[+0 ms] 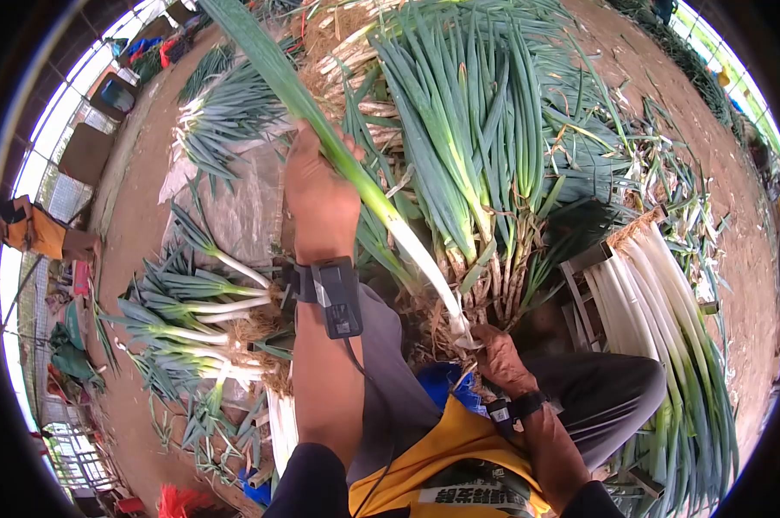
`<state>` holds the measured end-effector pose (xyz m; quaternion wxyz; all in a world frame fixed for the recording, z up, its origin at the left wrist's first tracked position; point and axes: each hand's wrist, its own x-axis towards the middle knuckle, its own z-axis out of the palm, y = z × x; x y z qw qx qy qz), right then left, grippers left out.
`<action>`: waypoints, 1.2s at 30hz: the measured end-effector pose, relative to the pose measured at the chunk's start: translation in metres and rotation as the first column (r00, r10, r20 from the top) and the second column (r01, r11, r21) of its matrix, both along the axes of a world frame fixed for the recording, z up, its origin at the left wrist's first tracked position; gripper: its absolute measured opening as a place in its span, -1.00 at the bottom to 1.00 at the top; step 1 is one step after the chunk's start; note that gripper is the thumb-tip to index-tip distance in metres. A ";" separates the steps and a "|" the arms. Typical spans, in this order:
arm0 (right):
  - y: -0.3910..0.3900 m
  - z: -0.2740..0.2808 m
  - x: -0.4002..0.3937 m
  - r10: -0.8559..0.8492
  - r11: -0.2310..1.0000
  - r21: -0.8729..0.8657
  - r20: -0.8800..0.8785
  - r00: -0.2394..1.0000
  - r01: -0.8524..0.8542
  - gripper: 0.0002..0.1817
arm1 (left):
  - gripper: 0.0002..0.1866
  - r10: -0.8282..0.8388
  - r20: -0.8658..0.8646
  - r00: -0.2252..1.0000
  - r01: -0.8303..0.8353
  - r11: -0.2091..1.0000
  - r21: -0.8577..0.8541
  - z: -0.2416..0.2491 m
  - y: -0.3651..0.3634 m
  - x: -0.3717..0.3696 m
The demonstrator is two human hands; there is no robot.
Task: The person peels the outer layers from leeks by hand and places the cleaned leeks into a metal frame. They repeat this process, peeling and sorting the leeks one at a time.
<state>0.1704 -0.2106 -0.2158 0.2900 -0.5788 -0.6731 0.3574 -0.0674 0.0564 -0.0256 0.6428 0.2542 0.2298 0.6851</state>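
A long green onion (390,218) slants across the middle, its green leaves toward the upper left and its white root end low near the centre. My left hand (321,186) is wrapped round its green part. At the root end, my right hand (500,358) pinches the base, where a strip of pale outer skin (466,342) hangs loose. Just behind lies a big heap of unpeeled green onions (468,129) with brown, dry lower stalks. Both wrists wear dark bands with small devices.
Clean white-stemmed onions (666,319) lie in a rack at the right. Loose onions with roots (209,319) lie at the left, with another pile (217,125) behind them. Leaf scraps cover the ground at the right. A person in orange (36,229) is at the far left.
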 end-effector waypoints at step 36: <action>0.090 0.073 -0.067 -0.267 0.952 0.117 -0.130 0.955 0.283 -0.68 | -0.58 -0.220 -0.053 0.974 0.220 0.975 -0.007 0.043 -0.029 0.032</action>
